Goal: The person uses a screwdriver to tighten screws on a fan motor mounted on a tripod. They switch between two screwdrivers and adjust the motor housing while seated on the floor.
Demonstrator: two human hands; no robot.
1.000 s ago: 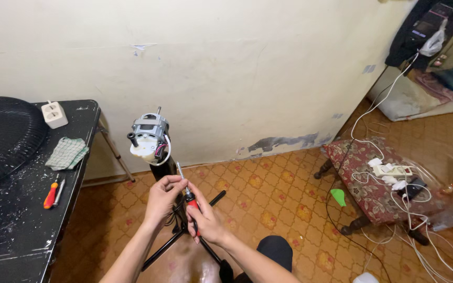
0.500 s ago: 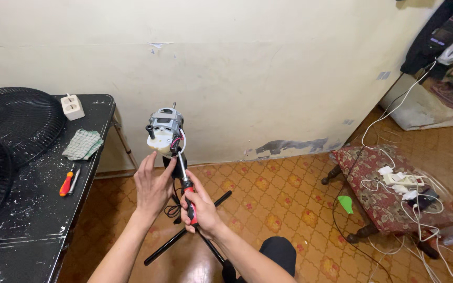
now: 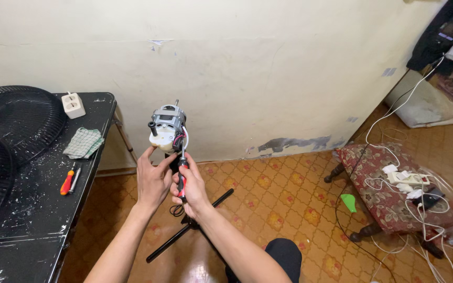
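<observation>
A bare fan motor (image 3: 167,129) with a grey metal body, a white base and coloured wires stands on top of a black stand pole. My left hand (image 3: 152,178) is raised just below it, fingers apart, fingertips touching the white base. My right hand (image 3: 191,189) grips a red-and-black screwdriver (image 3: 183,172) held upright, its tip pointing up into the underside of the motor. The black stand legs (image 3: 190,232) spread on the floor under my arms.
A black paint-spattered table (image 3: 32,209) at left carries black fan grilles (image 3: 11,123), a white socket block (image 3: 73,105), a checked cloth (image 3: 83,142) and a red screwdriver (image 3: 67,181). At right, a floral low stool (image 3: 389,183) holds a power strip and tangled white cables.
The view has shifted and the motor sits nearer the middle. My left hand has risen from the pole to the motor's base. My right hand has brought the screwdriver upright under the motor.
</observation>
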